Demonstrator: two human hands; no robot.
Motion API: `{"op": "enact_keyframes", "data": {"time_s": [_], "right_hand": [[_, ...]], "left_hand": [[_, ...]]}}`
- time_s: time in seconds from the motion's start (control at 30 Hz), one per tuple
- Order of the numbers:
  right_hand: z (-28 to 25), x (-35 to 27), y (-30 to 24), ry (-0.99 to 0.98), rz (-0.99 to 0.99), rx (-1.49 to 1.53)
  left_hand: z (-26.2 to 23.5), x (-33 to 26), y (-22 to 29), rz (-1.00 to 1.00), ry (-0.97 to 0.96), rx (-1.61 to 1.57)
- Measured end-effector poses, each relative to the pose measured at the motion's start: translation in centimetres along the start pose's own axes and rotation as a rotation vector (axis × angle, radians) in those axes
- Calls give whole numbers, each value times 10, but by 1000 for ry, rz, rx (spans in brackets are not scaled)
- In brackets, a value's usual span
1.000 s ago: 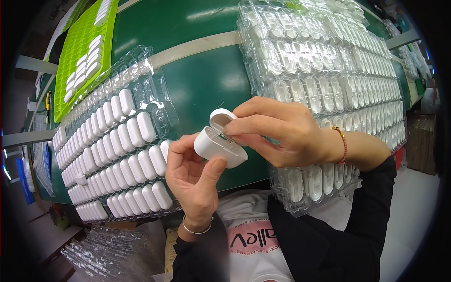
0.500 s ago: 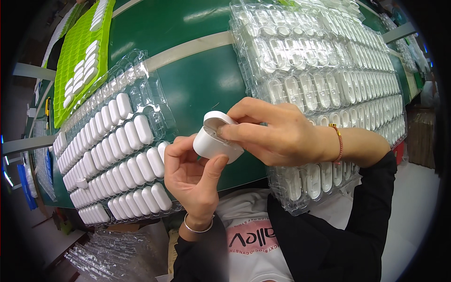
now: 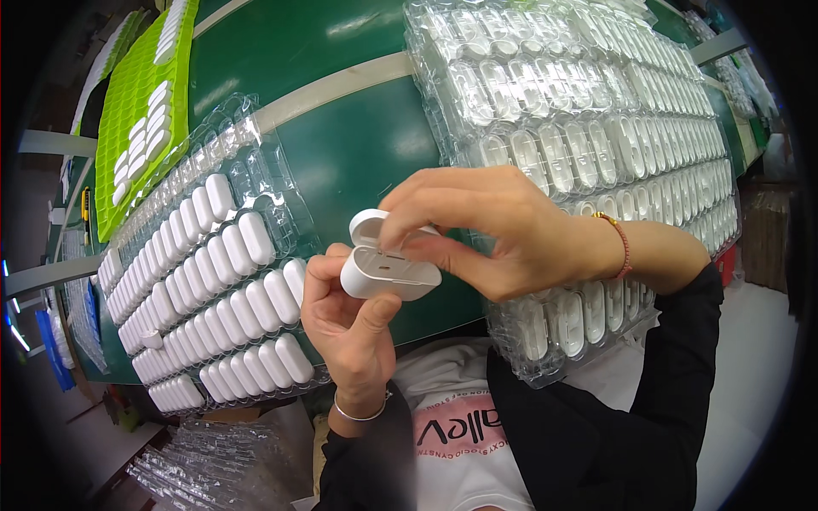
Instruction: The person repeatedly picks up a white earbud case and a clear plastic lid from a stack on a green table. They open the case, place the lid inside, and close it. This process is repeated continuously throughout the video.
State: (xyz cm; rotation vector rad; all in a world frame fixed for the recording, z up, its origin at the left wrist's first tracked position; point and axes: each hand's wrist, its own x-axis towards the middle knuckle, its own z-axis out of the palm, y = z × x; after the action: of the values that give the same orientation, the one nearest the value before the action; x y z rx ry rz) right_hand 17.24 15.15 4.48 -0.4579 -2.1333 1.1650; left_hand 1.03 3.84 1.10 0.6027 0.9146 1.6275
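A small white case (image 3: 390, 271) with its hinged lid flipped open is held above the green table (image 3: 341, 128), in front of the person's chest. The left hand (image 3: 349, 328) is wrapped around the case body from below; its thumb is pressed against the near face and its fingers (image 3: 317, 277) are curled behind the far side, so the case is gripped firmly. The right hand (image 3: 490, 230) is brought over from the right, its fingers (image 3: 400, 223) bent down onto the open top of the case, touching the rim just below the raised lid. Whether anything is pinched between these fingertips cannot be told; they are closed in contact with the case.

To the left of the left-hand fingers, a clear blister tray (image 3: 196, 281) is seen on the table, its pockets filled with rows of closed white cases. Beyond that tray, further left and away, a bright green tray (image 3: 128, 128) with a few white pieces is laid. Behind and to the right of the right-hand fingers, a stack of clear trays (image 3: 596, 111) holding parts in transparent pockets is spread across the table. A red cord bracelet (image 3: 620, 243) is worn at the right wrist, a thin metal bangle (image 3: 358, 416) at the left. Below the left wrist, loose clear trays (image 3: 213, 464) are piled low.
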Motion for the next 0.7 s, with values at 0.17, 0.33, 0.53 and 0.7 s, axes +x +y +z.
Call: {"op": "enact_keyframes", "data": {"time_s": [0.17, 0.33, 0.53, 0.7], "right_hand": [[-3, 5, -10, -50, 123, 168], [-9, 6, -11, -207, 112, 61], [-6, 6, -3, -142, 43, 103], [-8, 9, -5, -185, 34, 155]], "left_hand": [[14, -3, -3, 155, -4, 128], [9, -5, -3, 93, -46, 152], [4, -3, -8, 199, -97, 142], [9, -6, -12, 253, -39, 181]]}}
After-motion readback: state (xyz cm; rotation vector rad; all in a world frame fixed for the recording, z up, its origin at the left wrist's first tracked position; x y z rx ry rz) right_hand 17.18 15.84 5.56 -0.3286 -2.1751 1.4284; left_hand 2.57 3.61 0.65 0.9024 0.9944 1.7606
